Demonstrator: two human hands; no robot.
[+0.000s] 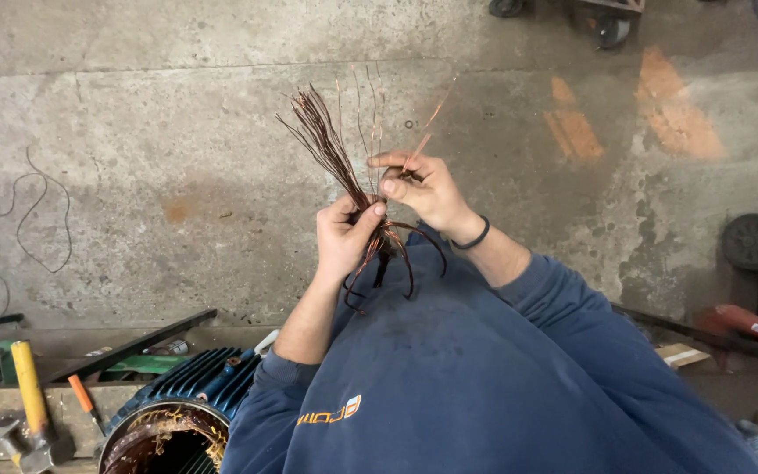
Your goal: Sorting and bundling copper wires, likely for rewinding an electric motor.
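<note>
Nearest, at the bottom left, a blue motor (188,399) lies with its open end showing copper windings. Beside it a yellow-handled hammer (30,399) and an orange-handled screwdriver (83,399) rest on a cluttered ledge.

Above the blue sweatshirt (475,386), the left hand (344,237) is closed around the middle of a copper wire bundle (331,154). The bundle's long axis runs nearly upright, leaning up and left. Its cut ends fan out above the fist and its looped ends hang below, against the sweatshirt.

The right hand (423,184) pinches what looks like a single thin strand (427,132), pulled up and right from the bundle.

Farther off lies stained concrete floor (177,132), with a loose wire (19,211) at left, a black wheel (752,241) and a red tool (747,323) at right.
</note>
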